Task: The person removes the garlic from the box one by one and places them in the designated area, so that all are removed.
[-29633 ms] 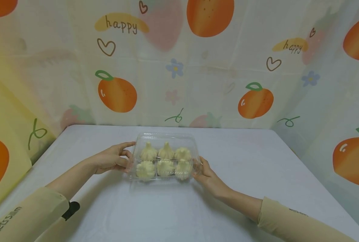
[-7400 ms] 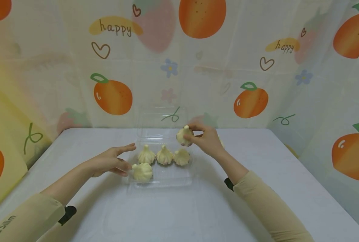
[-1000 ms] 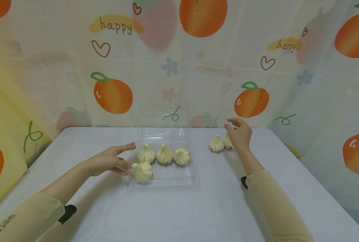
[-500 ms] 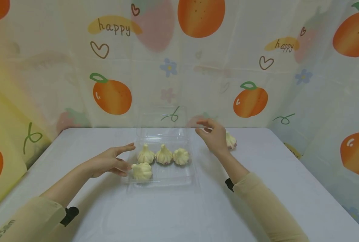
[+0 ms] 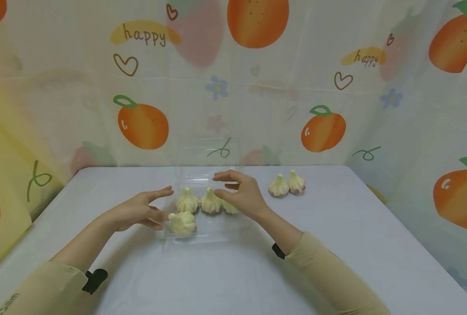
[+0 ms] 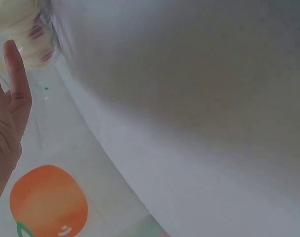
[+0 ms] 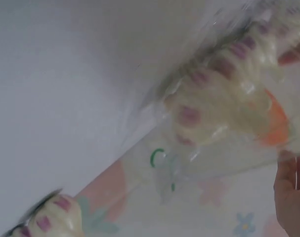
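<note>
A clear plastic box (image 5: pixel 217 232) lies with its lid (image 5: pixel 207 153) raised at the back. Inside, the back row has three garlic bulbs: one at left (image 5: pixel 187 201), one in the middle (image 5: pixel 210 201), and a right-hand bulb (image 5: pixel 229 207) partly hidden. Another bulb (image 5: pixel 182 223) sits at the front left. My left hand (image 5: pixel 139 212), thumb and fingers spread, is at the box's left side; contact is unclear. Over the back right of the box my right hand (image 5: pixel 243 194) hovers with parted fingers, holding nothing, near the middle bulb. The right wrist view is blurred.
Two garlic bulbs (image 5: pixel 287 183) stand side by side on the white table (image 5: pixel 336 245), right of the box. A fruit-printed cloth (image 5: pixel 273 100) hangs behind the table and along its sides.
Earlier the box was closed; its lid is now up and two bulbs stand outside. My right hand held a bulb, released it at right, then moved left over the box. The left hand stays put.
</note>
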